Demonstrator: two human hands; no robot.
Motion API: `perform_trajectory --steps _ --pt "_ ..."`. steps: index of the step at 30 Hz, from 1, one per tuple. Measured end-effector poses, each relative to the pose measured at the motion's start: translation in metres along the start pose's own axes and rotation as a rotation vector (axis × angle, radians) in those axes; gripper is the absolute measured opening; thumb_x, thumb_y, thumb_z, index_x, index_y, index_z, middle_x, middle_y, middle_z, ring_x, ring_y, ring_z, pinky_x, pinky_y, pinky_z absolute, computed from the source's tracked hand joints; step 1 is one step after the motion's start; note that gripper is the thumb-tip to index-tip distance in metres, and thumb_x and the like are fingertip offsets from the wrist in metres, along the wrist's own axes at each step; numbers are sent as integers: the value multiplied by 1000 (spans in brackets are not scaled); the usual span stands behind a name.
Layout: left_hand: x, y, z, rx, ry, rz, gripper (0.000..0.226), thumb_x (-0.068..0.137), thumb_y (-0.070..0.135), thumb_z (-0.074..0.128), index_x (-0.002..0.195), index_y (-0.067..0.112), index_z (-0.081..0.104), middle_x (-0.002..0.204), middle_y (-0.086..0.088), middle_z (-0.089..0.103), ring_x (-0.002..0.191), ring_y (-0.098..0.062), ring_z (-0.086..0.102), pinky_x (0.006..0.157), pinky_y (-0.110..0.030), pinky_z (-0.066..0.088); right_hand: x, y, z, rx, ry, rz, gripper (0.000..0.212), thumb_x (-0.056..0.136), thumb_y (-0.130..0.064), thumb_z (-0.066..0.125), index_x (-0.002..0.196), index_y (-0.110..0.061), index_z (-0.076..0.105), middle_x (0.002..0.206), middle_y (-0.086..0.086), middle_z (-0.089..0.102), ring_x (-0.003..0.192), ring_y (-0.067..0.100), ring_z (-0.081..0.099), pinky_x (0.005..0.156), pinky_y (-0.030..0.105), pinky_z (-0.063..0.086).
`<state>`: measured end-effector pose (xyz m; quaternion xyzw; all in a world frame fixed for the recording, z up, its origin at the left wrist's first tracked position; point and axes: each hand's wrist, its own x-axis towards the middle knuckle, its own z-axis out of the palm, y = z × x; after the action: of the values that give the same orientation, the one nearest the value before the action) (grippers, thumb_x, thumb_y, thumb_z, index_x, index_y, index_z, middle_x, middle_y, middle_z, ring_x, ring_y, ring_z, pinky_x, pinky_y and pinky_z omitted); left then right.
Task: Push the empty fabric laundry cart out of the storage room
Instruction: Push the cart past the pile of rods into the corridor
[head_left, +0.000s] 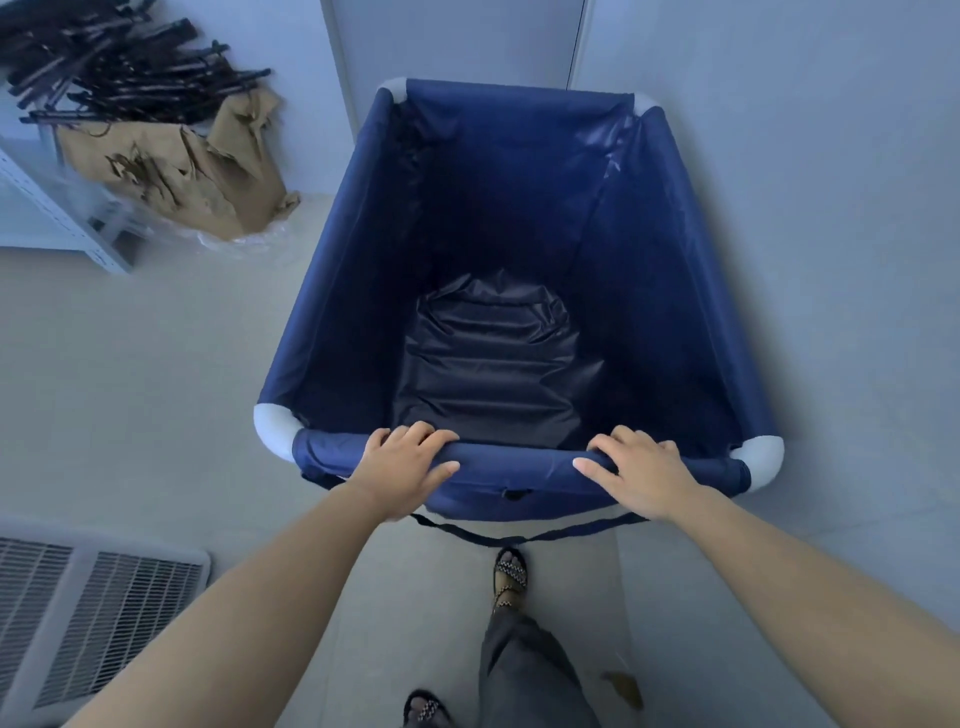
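A dark blue fabric laundry cart (332, 291) with white corner joints fills the middle of the head view. Its inside is empty, with only wrinkled dark lining at the bottom. My left hand (402, 467) grips the near top rail left of centre, fingers curled over it. On the same rail, right of centre, my right hand (639, 470) holds on in the same way. A blue strap (519, 538) hangs below the near rail, above my feet.
A white wall (805, 208) runs close along the cart's right side. A door or panel (457, 41) stands just past its far end. At the left are a grey metal shelf (67, 218), torn brown paper (176, 161) and black rods (104, 57). A vent grille (88, 613) lies lower left.
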<state>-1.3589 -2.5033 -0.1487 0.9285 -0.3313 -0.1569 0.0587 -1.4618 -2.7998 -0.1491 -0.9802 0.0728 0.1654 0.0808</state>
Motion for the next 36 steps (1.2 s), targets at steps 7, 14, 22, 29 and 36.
perform_trajectory --steps 7,14,22,29,36 --pt "18 3 -11 46 -65 -27 31 102 32 27 120 23 51 113 2 54 102 -20 49 86 -35 44 11 6 6 18 134 -118 56 89 -61 15 87 -22 56 83 -9 47 72 11 47 57 26 40" --pt "50 20 1 139 -141 91 41 97 50 20 95 26 53 93 7 58 87 -16 55 65 -29 37 18 18 12 -51 261 -270 52 86 -65 26 70 -22 51 64 -9 50 57 13 49 43 27 33" --pt "61 28 2 120 -56 7 40 97 48 22 89 24 52 92 6 57 84 -16 53 63 -30 39 33 26 4 -36 283 -248 59 88 -62 19 71 -21 58 66 -7 56 62 15 53 44 27 34" --pt "72 12 -5 38 -123 135 41 94 54 25 95 22 52 91 9 51 88 -16 53 65 -29 37 47 33 -1 -59 272 -265 68 82 -70 8 76 -22 55 70 -7 57 66 15 54 48 27 29" --pt "68 -24 -7 180 -112 245 50 89 62 17 103 25 47 98 8 56 88 -16 54 66 -29 40 49 31 -3 -105 278 -314 60 76 -73 30 74 -17 51 63 -5 56 52 17 55 42 26 27"
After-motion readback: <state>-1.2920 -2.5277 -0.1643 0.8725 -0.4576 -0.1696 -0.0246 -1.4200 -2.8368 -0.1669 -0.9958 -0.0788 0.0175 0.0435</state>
